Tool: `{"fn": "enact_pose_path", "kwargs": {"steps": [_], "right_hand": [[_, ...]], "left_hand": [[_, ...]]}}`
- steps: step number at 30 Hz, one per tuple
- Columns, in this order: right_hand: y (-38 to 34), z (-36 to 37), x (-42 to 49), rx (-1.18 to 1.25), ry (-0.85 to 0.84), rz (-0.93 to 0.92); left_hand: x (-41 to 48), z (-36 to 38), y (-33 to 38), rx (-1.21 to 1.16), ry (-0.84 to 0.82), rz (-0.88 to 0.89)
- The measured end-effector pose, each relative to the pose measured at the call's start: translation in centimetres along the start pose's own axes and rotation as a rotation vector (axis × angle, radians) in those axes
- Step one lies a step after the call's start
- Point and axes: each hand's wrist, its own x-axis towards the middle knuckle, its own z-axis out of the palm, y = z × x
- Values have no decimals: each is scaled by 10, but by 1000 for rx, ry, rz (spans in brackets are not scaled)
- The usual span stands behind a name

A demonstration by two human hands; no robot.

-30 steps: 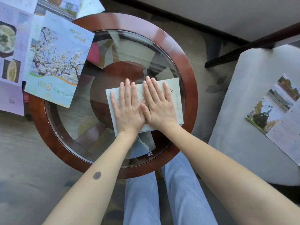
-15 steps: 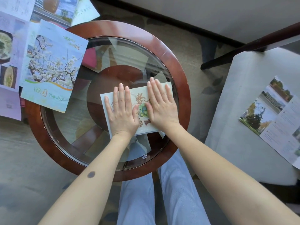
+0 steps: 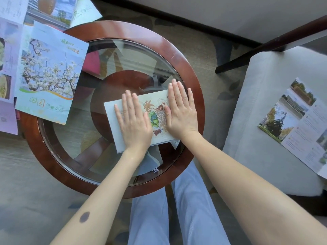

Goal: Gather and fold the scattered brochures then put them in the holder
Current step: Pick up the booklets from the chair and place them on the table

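Folded brochure: on glass table, under both palms; long axis left-to-right, slightly tilted
Left hand: flat, fingers straight, pressing its left half
Right hand: flat, pressing its right half
Next sheet, judged: blossom brochure, nearer the left hand

One wide-angle view, worn on the person's head, looks steeply down from close above. The round glass table fills the frame's centre and left; both forearms enter from the bottom edge, reaching toward the middle.
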Motion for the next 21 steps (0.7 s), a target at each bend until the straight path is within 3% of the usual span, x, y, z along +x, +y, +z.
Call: {"fn": "enact_pose_path", "kwargs": {"steps": [5,10,21], "right_hand": [[2,5,-1,-124,-45,-15],[1,2,-1,-16,3,-10],[2,-2,0,-1,-20,-4]], "left_hand": [[15,0,52,-69,-31,165],[16,8,12,27,11,255],[3,3,-49,33,37,-33]]}}
